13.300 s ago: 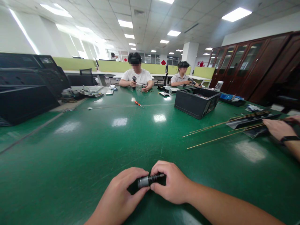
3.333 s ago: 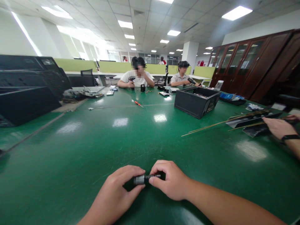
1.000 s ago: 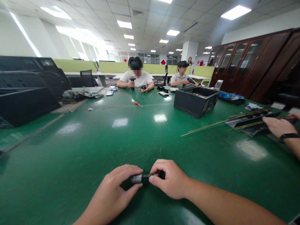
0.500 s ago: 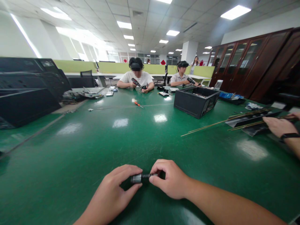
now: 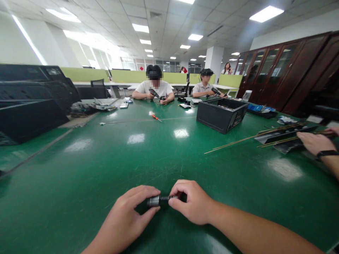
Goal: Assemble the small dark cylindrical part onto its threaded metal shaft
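Just above the green tabletop, close to me, a short dark-grey metal cylinder with a thin stepped shaft (image 5: 154, 201) lies sideways between my hands. My left hand (image 5: 129, 208) is closed round the thick end, with the thumb below and the fingers above. At the shaft's tip, my right hand (image 5: 192, 203) pinches with thumb and forefinger. Part of the tip is hidden by those fingers. The cylinder resembles a drill chuck, though its exact kind is not clear.
The green table (image 5: 111, 155) carries a red screwdriver (image 5: 156, 118), a black computer case (image 5: 222, 114) and thin brass-coloured rods (image 5: 233, 142). A co-worker's hand (image 5: 316, 142) rests on metal channels at right. Two people opposite hold power drills. Dark cases (image 5: 29, 121) stand left.
My hands and the cylinder stay almost in place, with only a very slight shift to the left. Far behind, people standing past the partition have moved.
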`<state>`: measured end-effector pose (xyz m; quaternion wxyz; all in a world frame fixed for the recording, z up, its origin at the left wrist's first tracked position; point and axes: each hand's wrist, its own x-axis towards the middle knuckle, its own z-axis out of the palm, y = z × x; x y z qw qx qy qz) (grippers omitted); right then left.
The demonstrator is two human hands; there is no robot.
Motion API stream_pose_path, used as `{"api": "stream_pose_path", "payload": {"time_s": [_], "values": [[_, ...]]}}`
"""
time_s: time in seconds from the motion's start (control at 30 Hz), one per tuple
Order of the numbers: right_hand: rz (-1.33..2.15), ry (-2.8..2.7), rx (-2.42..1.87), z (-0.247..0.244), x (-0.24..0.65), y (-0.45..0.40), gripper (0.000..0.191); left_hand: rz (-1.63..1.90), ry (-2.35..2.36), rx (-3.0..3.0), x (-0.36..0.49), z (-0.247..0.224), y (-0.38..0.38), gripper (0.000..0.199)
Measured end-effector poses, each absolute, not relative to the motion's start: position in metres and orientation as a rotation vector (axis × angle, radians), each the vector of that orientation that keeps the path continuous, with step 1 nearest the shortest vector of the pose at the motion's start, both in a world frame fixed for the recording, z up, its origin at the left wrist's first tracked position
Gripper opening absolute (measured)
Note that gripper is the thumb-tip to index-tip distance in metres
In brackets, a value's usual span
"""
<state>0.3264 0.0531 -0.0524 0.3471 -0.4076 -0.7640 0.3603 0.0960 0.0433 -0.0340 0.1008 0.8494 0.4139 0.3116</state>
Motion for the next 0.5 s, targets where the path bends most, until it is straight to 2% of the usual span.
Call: {"api": "stream_pose_path", "payload": {"time_s": [0.5], "values": [[0.927,-1.982,-1.045,-0.0528,0.3262,0.0526,0.003,0.879,1.219,2.503,0.0963,-0.0311,0.0422,0.016]]}}
